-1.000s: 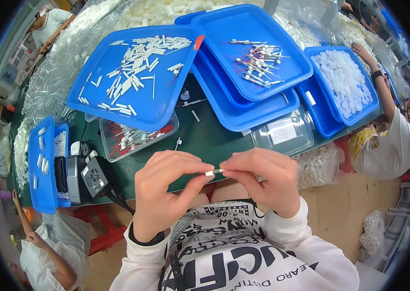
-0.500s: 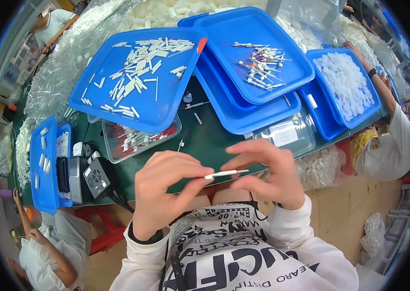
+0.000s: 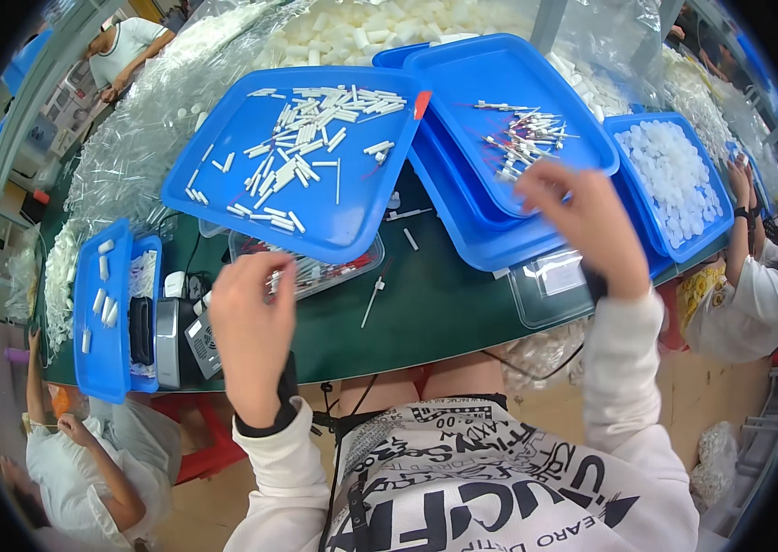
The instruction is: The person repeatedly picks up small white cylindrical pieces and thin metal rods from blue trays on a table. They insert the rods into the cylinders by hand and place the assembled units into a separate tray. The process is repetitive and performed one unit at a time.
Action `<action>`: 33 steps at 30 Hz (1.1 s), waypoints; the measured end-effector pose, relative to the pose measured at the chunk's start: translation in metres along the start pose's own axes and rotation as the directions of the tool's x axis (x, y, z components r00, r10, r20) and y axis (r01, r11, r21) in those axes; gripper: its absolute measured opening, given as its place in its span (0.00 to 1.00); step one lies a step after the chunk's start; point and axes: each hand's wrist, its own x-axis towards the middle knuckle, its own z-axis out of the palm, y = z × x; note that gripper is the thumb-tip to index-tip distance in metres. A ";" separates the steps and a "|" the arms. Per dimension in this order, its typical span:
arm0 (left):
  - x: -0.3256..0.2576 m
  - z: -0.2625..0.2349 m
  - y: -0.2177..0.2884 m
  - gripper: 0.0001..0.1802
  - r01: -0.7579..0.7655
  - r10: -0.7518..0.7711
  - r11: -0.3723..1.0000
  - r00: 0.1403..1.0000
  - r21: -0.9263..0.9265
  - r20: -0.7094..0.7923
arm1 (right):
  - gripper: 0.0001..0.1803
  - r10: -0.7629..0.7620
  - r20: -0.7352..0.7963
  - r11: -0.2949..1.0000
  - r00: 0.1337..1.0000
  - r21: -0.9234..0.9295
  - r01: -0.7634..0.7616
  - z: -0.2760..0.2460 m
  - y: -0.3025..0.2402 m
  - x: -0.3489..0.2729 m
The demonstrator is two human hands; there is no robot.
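Note:
My left hand point(image 3: 253, 317) is over the near left part of a clear plastic box point(image 3: 338, 279) of red-wired white pieces. Its fingers curve, with a gap between thumb and forefinger, and I see nothing held there. Above the near edge of the upper blue tray point(image 3: 476, 69), my right hand point(image 3: 582, 221) has bent, slightly blurred fingers. Whether it holds anything is unclear. Beside those fingers lies a pile of thin white sticks with red wires point(image 3: 527, 138) in the tray. A white stick with a small connector point(image 3: 373, 302) lies on the green table point(image 3: 416, 327).
A blue tray of loose white tubes point(image 3: 306, 156) overhangs the clear box. Right stands a tray of translucent white pieces point(image 3: 669, 179); left, a smaller blue tray point(image 3: 90, 308) beside a grey device point(image 3: 169, 340). White tubes in plastic bags heap behind. Other people sit at both sides.
My hands have parted: the left went left to the clear box, the right went up and right to the upper tray. The white stick between my fingers earlier is no longer visible there.

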 end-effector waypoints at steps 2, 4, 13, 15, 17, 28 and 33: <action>0.003 -0.006 -0.015 0.06 0.060 -0.064 0.994 0.997 0.086 0.041 | 0.12 0.018 -0.100 0.978 0.995 -0.206 -0.038 -0.016 0.035 0.037; 0.003 0.002 -0.026 0.07 0.065 -0.070 0.996 0.994 0.061 0.084 | 0.14 0.073 -0.141 0.923 0.987 -0.365 -0.121 -0.022 0.055 0.066; 0.006 0.021 -0.018 0.08 -0.008 -0.012 0.995 0.981 0.103 0.191 | 0.16 -0.223 -0.173 0.688 0.959 -0.725 0.030 0.015 0.038 0.117; 0.007 0.026 -0.018 0.07 0.011 -0.026 0.996 0.987 0.091 0.157 | 0.15 -0.326 -0.141 0.791 0.935 -0.581 0.189 0.044 -0.013 0.111; 0.007 0.027 -0.018 0.07 0.023 -0.034 0.995 0.993 0.094 0.116 | 0.11 -0.401 0.037 0.859 0.915 -0.332 0.390 0.073 -0.046 0.112; 0.004 0.045 -0.026 0.11 -0.006 0.003 0.976 1.000 0.217 0.014 | 0.14 -0.188 0.461 0.935 0.867 -0.186 0.302 0.161 -0.107 0.102; 0.004 0.041 -0.025 0.08 -0.018 0.009 0.970 0.999 0.243 0.040 | 0.12 -0.188 0.392 0.938 0.900 -0.199 0.283 0.159 -0.105 0.097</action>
